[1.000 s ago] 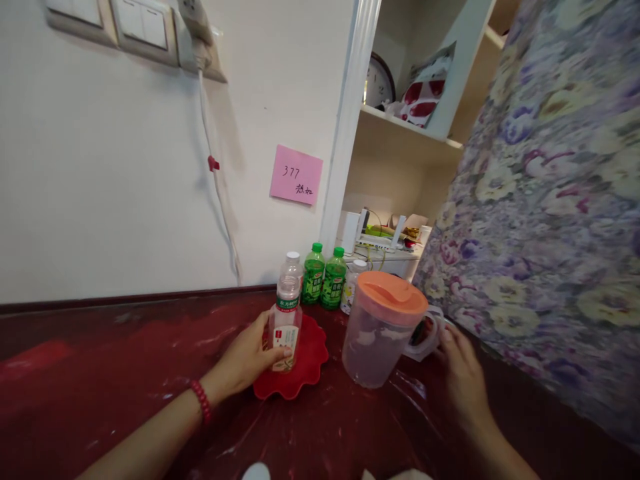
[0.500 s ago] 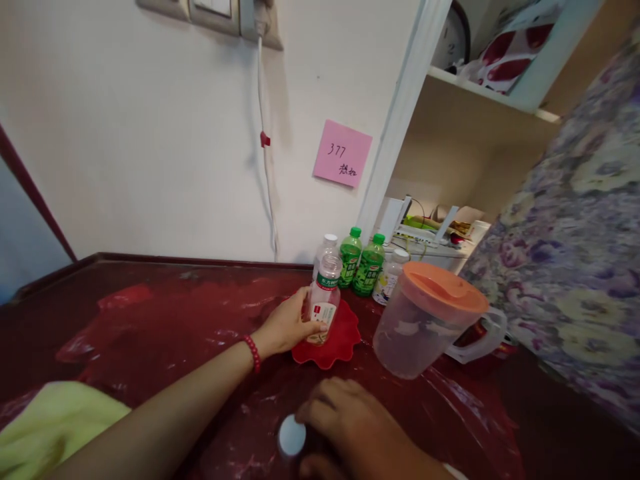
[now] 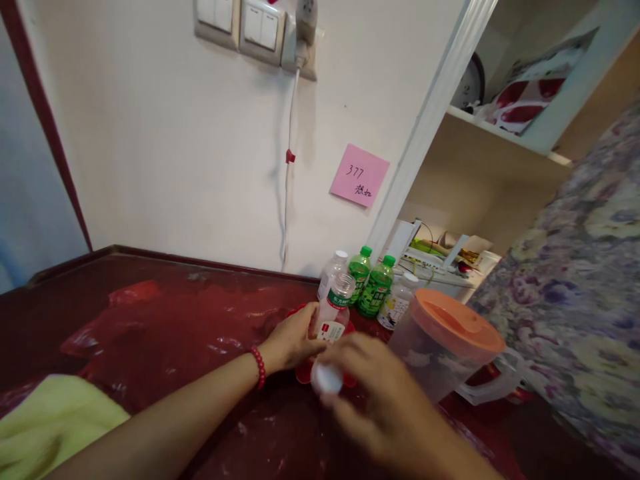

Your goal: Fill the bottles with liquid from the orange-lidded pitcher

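My left hand [image 3: 291, 340], with a red bead bracelet [image 3: 259, 368] on the wrist, is closed around a clear plastic bottle [image 3: 334, 319] with a green and white label. The bottle's mouth is uncovered, and it stands over a red scalloped dish [image 3: 303, 373]. In front of it, my right hand [image 3: 383, 393] pinches a white bottle cap [image 3: 328, 379] between thumb and fingers. Motion blurs the cap and fingertips. The cap is lower and nearer to me than the bottle's mouth, apart from it.
Behind stand a white-capped bottle [image 3: 330, 272], two green bottles [image 3: 377, 287] and another white-capped bottle [image 3: 399, 301]. A clear pitcher [image 3: 425, 350] with an orange lid stands right. A yellow cloth [image 3: 55, 427] lies at left on the dark red table [image 3: 165, 320]. A floral curtain [image 3: 590, 287] hangs right.
My right hand has brought the white cap up and away from me, closer to the bottle. My left hand keeps its hold on the bottle. The camera view has shifted slightly.
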### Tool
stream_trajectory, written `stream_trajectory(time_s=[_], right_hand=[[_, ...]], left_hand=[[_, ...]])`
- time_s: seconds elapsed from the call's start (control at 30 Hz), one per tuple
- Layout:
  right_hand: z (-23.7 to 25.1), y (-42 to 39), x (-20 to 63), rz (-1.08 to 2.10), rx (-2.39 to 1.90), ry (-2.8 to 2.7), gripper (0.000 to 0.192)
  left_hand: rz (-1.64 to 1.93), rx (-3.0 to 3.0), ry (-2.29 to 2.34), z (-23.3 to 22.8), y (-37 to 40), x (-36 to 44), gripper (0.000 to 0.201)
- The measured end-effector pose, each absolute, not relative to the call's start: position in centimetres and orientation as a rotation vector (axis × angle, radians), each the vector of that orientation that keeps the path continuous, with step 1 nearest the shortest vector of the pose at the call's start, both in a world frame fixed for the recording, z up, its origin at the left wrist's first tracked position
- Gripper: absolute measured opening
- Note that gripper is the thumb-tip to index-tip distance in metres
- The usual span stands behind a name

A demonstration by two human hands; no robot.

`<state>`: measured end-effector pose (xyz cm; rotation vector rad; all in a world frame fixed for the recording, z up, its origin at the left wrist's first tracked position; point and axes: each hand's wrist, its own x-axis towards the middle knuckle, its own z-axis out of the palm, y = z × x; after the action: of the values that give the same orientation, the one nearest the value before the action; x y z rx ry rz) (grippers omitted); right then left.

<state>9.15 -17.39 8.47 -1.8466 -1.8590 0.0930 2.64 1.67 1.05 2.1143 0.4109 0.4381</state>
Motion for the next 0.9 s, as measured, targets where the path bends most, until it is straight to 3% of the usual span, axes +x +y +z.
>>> stream_trajectory(time_s=[0.13,0.23,0.9], right_hand=[[13.5,-16.0,12.5,-0.349,-1.721,-1.657,0.027],[14.4,-13.9,14.3,-0.446,-1.771,-1.617,0.026],[15.8,-10.2,15.7,-0.18,-2.096,-1.756,0.021]], left_hand=[[0.472,2.126,0.398,0.7,1.6,2.5,0.06],[0.484,2.137,0.425,0.5,1.7,2.4,0.063],[0.502,2.121,0.416,1.1,1.4,1.9,0.061]])
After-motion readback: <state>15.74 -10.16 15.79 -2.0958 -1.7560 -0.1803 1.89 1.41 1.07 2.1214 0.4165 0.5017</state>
